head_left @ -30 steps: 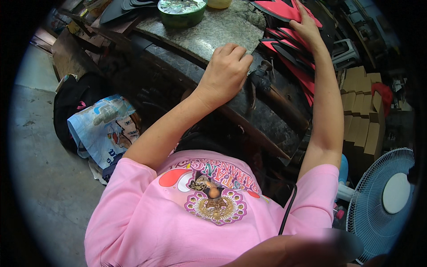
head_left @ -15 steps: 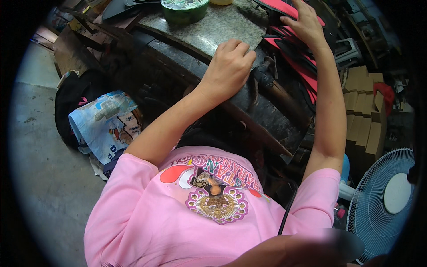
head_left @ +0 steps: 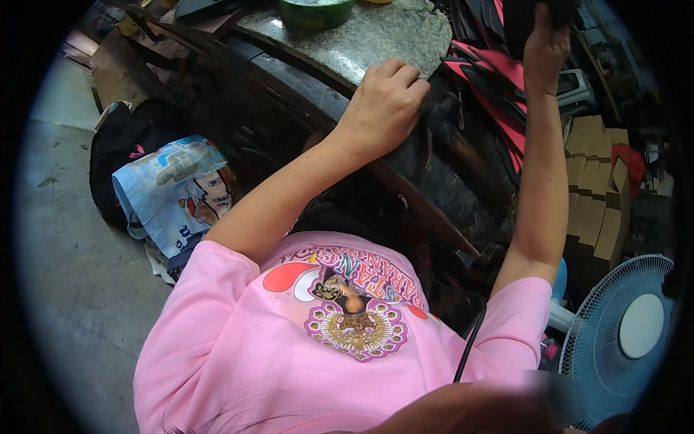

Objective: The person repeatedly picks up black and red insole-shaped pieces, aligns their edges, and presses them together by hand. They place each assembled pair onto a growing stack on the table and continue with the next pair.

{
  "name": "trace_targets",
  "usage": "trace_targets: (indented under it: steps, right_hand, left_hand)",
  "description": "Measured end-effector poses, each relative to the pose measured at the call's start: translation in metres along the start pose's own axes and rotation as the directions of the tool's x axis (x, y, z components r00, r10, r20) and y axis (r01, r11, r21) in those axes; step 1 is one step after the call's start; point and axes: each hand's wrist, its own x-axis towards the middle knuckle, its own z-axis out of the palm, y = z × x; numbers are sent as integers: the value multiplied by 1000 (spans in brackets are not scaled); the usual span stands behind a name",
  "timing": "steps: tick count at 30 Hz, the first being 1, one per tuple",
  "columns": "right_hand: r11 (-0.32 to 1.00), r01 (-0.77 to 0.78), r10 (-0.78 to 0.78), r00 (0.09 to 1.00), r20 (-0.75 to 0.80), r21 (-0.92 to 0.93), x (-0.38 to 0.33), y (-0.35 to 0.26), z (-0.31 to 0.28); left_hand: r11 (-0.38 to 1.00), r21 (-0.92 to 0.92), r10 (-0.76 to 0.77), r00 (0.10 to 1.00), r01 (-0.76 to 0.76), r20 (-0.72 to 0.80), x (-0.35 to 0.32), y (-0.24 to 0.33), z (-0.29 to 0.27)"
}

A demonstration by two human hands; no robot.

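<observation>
Granite slab (head_left: pixel 376 32) under fisted left hand (head_left: pixel 383 105); right hand (head_left: pixel 546 43) grips dark piece (head_left: pixel 524 22) above.

Single head-worn fisheye view, looking steeply down over the wearer's pink shirt (head_left: pixel 318 347) toward the granite slab (head_left: pixel 376 36), which lies near the top edge. Straight edges bow toward the dark circular rim; an electric fan (head_left: pixel 622 333) sits lower right of the slab.

Speckled grey stone slab (head_left: pixel 376 36), polished, under the curled left hand (head_left: pixel 383 105); glossy green plastic bowl (head_left: pixel 314 11) beyond it; matt red-and-black sheet pieces (head_left: pixel 499 79) below the raised right hand (head_left: pixel 546 43); brown cardboard boxes (head_left: pixel 596 188) farther right.
</observation>
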Motion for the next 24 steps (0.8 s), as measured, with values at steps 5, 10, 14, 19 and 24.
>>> trace_targets:
  steps: [5,10,14,19,24]
  right_hand:
    - [985,69,-87,991,-105,-159,-16,-2,-25]
    - [929,-31,121,967,224,-368,-40,-9,-32]
    - [923,-33,42,999,16,-383,-46,-20,-29]
    - [798,-291,124,936,-328,-527,7,-32,-102]
    - [603,313,-527,847,-73,-734,22,-47,-117]
  left_hand:
    - [1000,2,0,1000,0,-9,-2,1,0]
    - [1000,-26,5,1000,-6,-28,-2,1,-1]
    - [981,-193,-41,994,21,-97,1,-1,-5]
    - [972,-231,-59,991,30,-119,1,-1,-6]
    - [987,-158,-49,994,33,-97,-2,1,-4]
